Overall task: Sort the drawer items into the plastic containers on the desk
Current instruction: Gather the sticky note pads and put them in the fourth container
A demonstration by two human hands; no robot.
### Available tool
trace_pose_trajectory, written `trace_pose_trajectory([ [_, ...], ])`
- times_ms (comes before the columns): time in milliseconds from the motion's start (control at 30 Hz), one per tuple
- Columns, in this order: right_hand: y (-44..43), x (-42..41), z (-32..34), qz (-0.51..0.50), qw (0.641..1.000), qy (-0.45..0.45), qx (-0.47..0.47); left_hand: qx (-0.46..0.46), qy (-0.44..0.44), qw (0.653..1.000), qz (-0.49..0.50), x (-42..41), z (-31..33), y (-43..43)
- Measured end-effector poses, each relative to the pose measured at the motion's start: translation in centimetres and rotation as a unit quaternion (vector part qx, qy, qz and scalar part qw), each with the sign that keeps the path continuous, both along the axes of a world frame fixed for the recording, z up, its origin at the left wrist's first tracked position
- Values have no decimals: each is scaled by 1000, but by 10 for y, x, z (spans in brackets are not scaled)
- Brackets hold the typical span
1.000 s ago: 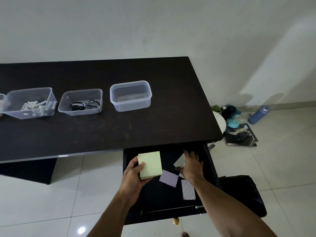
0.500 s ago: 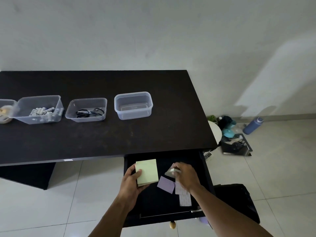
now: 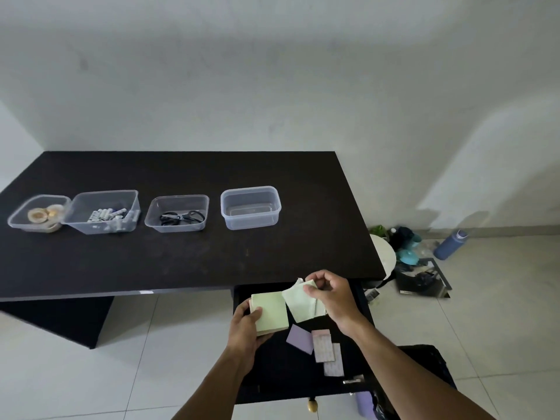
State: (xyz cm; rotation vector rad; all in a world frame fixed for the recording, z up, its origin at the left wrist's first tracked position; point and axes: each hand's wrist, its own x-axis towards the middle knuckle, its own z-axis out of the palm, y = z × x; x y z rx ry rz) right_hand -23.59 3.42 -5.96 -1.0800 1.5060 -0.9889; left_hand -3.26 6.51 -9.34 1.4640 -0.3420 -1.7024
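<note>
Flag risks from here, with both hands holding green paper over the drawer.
1. The right hand pinches the loose green sheets only near their top; they could slip or scatter onto the floor on the way to the empty container.
2. The left hand grips the green pad, so both hands are full; the purple note and strips in the drawer may get missed.

Nothing here can be read. The pad [image 3: 271,310] in the left hand [image 3: 245,327] and the sheets [image 3: 300,301] pinched by the right hand [image 3: 333,298] show plain faces. The strips [image 3: 321,345] just below that pinch carry marks too small to make out.
</note>
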Motion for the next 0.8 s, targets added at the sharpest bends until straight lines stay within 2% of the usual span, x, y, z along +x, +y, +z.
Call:
trace_pose_trajectory([
  [67, -2, 10, 5, -7, 998, -51, 30, -4, 5, 1000, -6, -3, 5, -2],
  [133, -2, 22, 4, -25, 996, -65, 56, -14, 12, 1000, -15, -6, 9, -3],
  [300, -1, 41, -8, -113, 990, -5, 83, -18, 24, 999, -23, -5, 12, -4],
  [433, 4, 46, -16, -120, 989, 42, 78, -22, 39, 998, -42, -2, 9, -2],
  [700, 14, 42, -28, 20, 988, 146, -52, -31, 43, 997, -53, 3, -1, -1],
  [800, 16, 40, -32, 37, 989, 131, -65, -35, 46, 997, -51, 2, -1, -2],
])
